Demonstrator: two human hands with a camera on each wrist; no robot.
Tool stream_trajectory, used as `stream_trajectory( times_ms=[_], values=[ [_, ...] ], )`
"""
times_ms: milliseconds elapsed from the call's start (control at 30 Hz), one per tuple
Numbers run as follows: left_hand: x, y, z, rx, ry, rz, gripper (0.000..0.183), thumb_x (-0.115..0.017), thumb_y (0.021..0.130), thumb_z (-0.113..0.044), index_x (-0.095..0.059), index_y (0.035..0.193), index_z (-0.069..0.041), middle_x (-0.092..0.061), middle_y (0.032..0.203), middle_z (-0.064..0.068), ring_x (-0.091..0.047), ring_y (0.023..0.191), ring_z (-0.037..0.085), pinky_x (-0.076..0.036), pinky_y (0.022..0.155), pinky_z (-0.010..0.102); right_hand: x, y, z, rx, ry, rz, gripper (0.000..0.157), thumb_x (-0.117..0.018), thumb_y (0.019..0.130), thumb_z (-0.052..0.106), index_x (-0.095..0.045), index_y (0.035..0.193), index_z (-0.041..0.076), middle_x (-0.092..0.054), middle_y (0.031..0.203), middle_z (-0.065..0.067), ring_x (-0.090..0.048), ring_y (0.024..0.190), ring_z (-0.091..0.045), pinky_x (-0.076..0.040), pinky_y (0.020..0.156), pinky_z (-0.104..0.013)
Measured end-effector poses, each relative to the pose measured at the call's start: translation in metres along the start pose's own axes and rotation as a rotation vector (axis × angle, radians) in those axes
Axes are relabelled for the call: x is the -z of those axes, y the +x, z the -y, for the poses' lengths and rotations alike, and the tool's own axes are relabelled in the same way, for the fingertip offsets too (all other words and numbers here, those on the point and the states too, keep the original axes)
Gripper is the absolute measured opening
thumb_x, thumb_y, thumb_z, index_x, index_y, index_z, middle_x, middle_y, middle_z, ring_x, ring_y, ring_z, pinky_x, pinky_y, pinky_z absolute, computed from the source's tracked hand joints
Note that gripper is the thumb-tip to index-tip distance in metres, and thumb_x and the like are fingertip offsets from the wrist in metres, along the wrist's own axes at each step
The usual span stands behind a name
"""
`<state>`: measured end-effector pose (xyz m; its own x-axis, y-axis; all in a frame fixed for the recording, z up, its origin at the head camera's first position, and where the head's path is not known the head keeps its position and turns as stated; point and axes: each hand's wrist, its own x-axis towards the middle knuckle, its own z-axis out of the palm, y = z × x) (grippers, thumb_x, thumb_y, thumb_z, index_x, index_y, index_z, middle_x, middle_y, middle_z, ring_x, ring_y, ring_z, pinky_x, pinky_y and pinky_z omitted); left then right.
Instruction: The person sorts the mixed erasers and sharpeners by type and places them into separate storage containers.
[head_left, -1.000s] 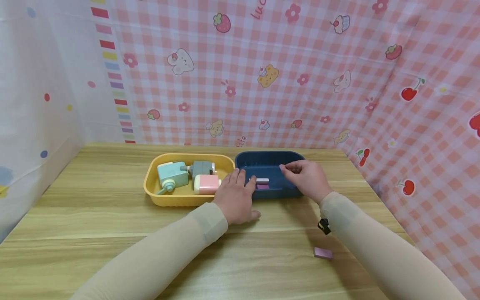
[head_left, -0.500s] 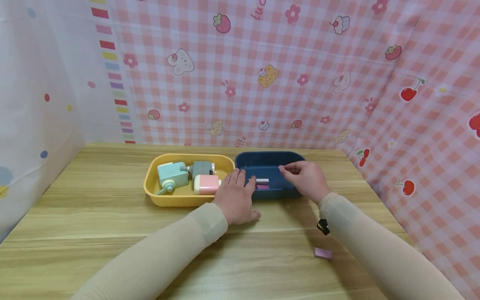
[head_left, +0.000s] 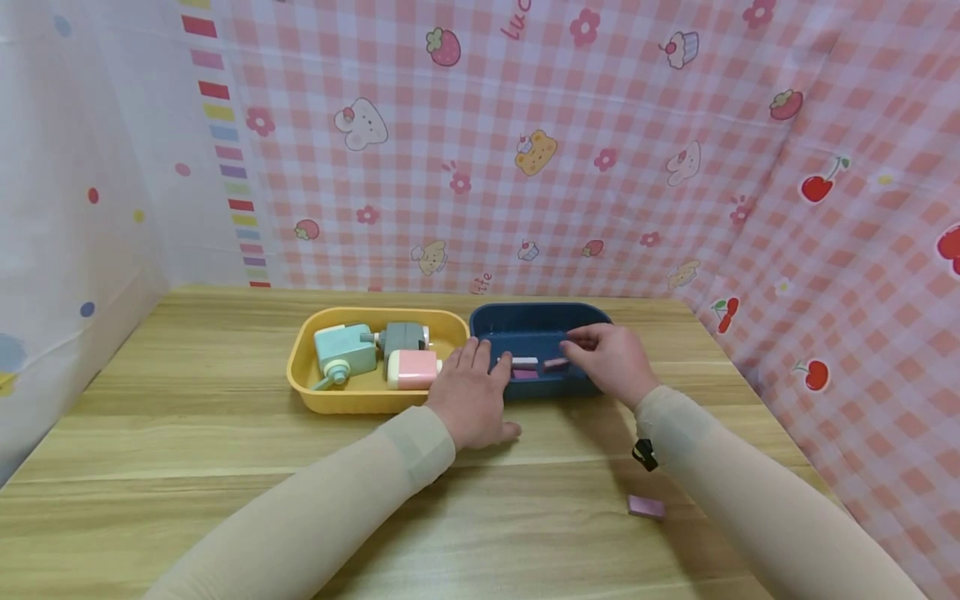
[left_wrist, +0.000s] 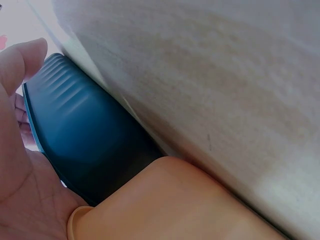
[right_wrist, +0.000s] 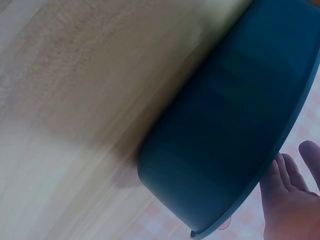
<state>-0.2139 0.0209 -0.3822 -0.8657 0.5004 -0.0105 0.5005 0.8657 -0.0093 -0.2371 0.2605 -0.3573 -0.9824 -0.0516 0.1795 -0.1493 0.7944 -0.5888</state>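
My left hand (head_left: 471, 396) rests with straight fingers over the rims where the yellow tray (head_left: 341, 403) and the dark blue tray (head_left: 540, 315) meet. Over the blue tray's right end is my right hand (head_left: 617, 360), thumb and fingertips parted and holding nothing. Just left of its thumb, a small flat pink block (head_left: 555, 364) lies inside that tray. Beside it are a whitish block (head_left: 523, 362) and a purple block (head_left: 525, 374), partly hidden. In the right wrist view, the right hand's fingers (right_wrist: 285, 172) show beyond the blue tray's rim.
Inside the yellow tray are a mint-coloured toy piece (head_left: 347, 346), a grey one (head_left: 405, 335) and a pink and cream one (head_left: 414, 369). Another pinkish-purple block (head_left: 647, 507) lies on the wooden table (head_left: 187, 450) near the right forearm. Patterned cloth (head_left: 480, 167) hangs behind and at both sides.
The right hand has let go of the pink block, which now lies in the blue tray, and its thumb and fingers have parted. The left hand has stayed in place.
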Motion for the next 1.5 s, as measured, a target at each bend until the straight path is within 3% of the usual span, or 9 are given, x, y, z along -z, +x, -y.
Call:
stream_trajectory(
  times_ms=[367, 667, 833, 967, 1033, 1200, 1367, 1500],
  values=[
    [0.001, -0.001, 0.0, 0.004, -0.004, 0.012, 0.107, -0.063, 0.088, -0.079, -0.029, 0.168, -0.016, -0.025, 0.174, 0.02, -0.021, 0.163, 0.041, -0.019, 0.133, 0.052, 0.009, -0.007, 0.001, -0.005, 0.008, 0.033, 0.038, -0.069, 0.103, 0.034, -0.075, 0.128, 0.006, -0.077, 0.122, -0.015, -0.073, 0.109, -0.03, -0.062, 0.094, -0.049],
    [0.001, -0.003, 0.0, 0.002, -0.014, 0.013, 0.108, -0.064, 0.088, -0.078, -0.027, 0.168, -0.016, -0.024, 0.174, 0.021, -0.019, 0.163, 0.041, -0.018, 0.134, 0.052, 0.025, -0.027, 0.003, 0.043, -0.06, 0.017, 0.034, -0.071, 0.102, 0.031, -0.077, 0.125, 0.006, -0.075, 0.124, -0.015, -0.07, 0.108, -0.031, -0.06, 0.092, -0.051],
    [0.001, -0.002, -0.001, 0.001, -0.016, 0.009, 0.108, -0.064, 0.089, -0.078, -0.027, 0.168, -0.015, -0.024, 0.174, 0.022, -0.019, 0.163, 0.041, -0.019, 0.133, 0.052, 0.034, -0.046, 0.008, 0.084, -0.161, 0.025, 0.032, -0.074, 0.1, 0.029, -0.079, 0.12, 0.005, -0.075, 0.124, -0.018, -0.07, 0.105, -0.033, -0.06, 0.089, -0.052],
    [0.0, -0.002, 0.0, 0.005, -0.019, 0.011, 0.108, -0.064, 0.088, -0.078, -0.027, 0.168, -0.016, -0.023, 0.174, 0.021, -0.019, 0.163, 0.041, -0.019, 0.133, 0.052, 0.039, -0.063, 0.012, 0.082, -0.255, 0.055, 0.031, -0.077, 0.097, 0.031, -0.082, 0.115, 0.005, -0.078, 0.114, -0.015, -0.072, 0.095, -0.028, -0.061, 0.081, -0.047],
    [0.001, -0.002, 0.0, 0.007, -0.019, 0.013, 0.108, -0.063, 0.088, -0.078, -0.026, 0.169, -0.016, -0.023, 0.174, 0.021, -0.019, 0.163, 0.041, -0.019, 0.133, 0.052, 0.041, -0.071, 0.014, 0.081, -0.299, 0.083, 0.03, -0.078, 0.096, 0.032, -0.083, 0.111, 0.007, -0.08, 0.099, -0.011, -0.072, 0.092, -0.025, -0.061, 0.079, -0.045],
    [0.0, -0.001, 0.0, 0.008, -0.022, 0.016, 0.108, -0.064, 0.088, -0.078, -0.027, 0.169, -0.016, -0.023, 0.174, 0.021, -0.018, 0.163, 0.041, -0.018, 0.134, 0.052, 0.042, -0.09, 0.017, 0.092, -0.396, 0.15, 0.023, -0.08, 0.093, 0.034, -0.084, 0.1, 0.012, -0.081, 0.089, -0.002, -0.076, 0.088, -0.022, -0.063, 0.079, -0.046],
    [0.0, -0.001, 0.0, 0.006, -0.017, 0.015, 0.108, -0.064, 0.088, -0.078, -0.027, 0.168, -0.016, -0.024, 0.174, 0.021, -0.019, 0.163, 0.041, -0.018, 0.134, 0.051, 0.041, -0.109, 0.019, -0.008, -0.484, 0.28, 0.024, -0.081, 0.09, 0.04, -0.081, 0.089, 0.015, -0.079, 0.088, 0.002, -0.07, 0.077, -0.014, -0.06, 0.074, -0.041],
    [0.0, -0.001, -0.001, 0.012, -0.016, 0.02, 0.107, -0.063, 0.088, -0.078, -0.027, 0.168, -0.016, -0.023, 0.174, 0.02, -0.018, 0.163, 0.041, -0.018, 0.134, 0.051, 0.036, -0.122, 0.016, -0.07, -0.515, 0.339, 0.03, -0.082, 0.088, 0.037, -0.07, 0.07, 0.016, -0.067, 0.067, 0.005, -0.057, 0.063, -0.013, -0.049, 0.061, -0.034]
  ],
)
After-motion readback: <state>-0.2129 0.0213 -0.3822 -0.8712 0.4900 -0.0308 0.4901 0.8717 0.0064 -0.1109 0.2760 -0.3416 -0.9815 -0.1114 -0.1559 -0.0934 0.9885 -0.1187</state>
